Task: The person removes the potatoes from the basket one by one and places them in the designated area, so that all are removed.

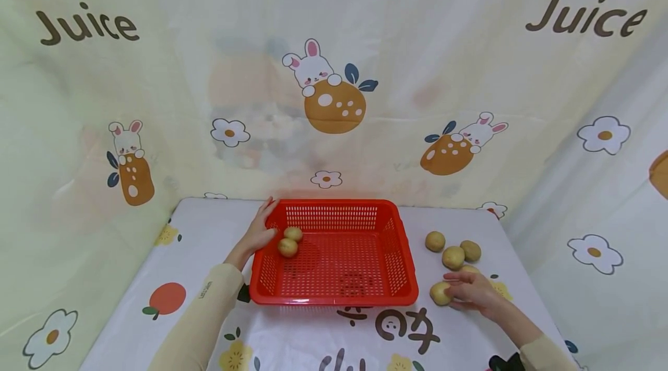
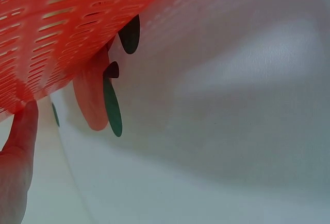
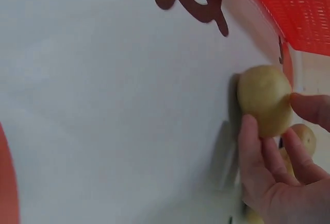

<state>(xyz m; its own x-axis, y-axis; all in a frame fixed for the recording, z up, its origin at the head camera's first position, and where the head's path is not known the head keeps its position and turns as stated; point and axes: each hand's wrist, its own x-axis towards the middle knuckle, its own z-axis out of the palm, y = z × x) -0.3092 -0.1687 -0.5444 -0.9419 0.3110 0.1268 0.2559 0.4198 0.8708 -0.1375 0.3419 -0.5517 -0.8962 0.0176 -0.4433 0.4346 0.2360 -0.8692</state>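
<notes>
A red plastic basket (image 1: pixel 334 299) with slotted walls stands on the table. My left hand (image 1: pixel 259 233) holds its left rim, the thumb reaching over the edge. In the left wrist view a finger (image 2: pixel 23 141) touches the basket's outer wall (image 2: pixel 46 44). Two potatoes (image 1: pixel 287 247) lie inside, near the left wall. To the right of the basket, my right hand (image 1: pixel 474 293) grips a potato (image 1: pixel 440 294) between thumb and fingers, seen closer as a yellowish potato (image 3: pixel 264 98) in the right wrist view. Whether it touches the cloth cannot be made out.
Several more potatoes (image 1: pixel 453 257) lie together on the right side of the table, just beyond my right hand; one is partly hidden by it. A white printed cloth (image 1: pixel 292 339) covers the table. Printed curtains (image 1: pixel 417 40) hang behind and at both sides.
</notes>
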